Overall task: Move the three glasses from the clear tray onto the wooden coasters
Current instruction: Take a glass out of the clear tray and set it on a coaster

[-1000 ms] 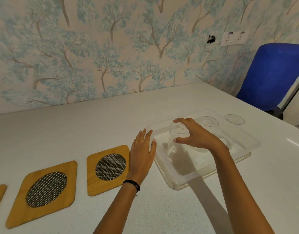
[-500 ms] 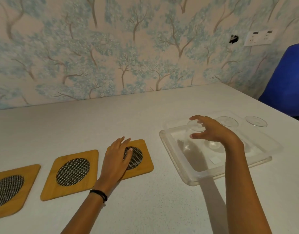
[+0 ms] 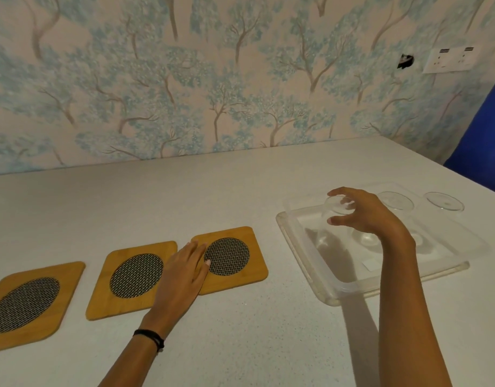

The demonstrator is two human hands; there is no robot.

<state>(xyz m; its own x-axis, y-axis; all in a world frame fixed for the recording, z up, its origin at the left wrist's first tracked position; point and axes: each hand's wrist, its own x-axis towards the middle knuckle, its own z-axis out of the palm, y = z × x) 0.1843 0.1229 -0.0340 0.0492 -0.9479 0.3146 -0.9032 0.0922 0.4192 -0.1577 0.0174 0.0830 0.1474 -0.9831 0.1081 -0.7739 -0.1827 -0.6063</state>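
Three clear glasses stand in the clear tray (image 3: 310, 266) at the right. My right hand (image 3: 363, 213) grips the rim of the nearest, left glass (image 3: 328, 227) from above. The middle glass (image 3: 395, 201) and the right glass (image 3: 444, 201) stand behind it. Three wooden coasters with dark mesh centres lie in a row to the left: the left coaster (image 3: 31, 303), the middle coaster (image 3: 134, 277) and the right coaster (image 3: 235, 258). My left hand (image 3: 182, 272) rests flat, fingers spread, across the gap between the middle and right coasters.
Everything sits on a white speckled table (image 3: 240, 339) against a wall with blue tree wallpaper. A blue chair (image 3: 483, 141) stands at the far right corner. A white socket plate (image 3: 450, 60) is on the wall.
My left hand has slid left from beside the tray onto the coasters. The view has shifted, bringing all three coasters into sight. My right hand stays on the nearest glass.
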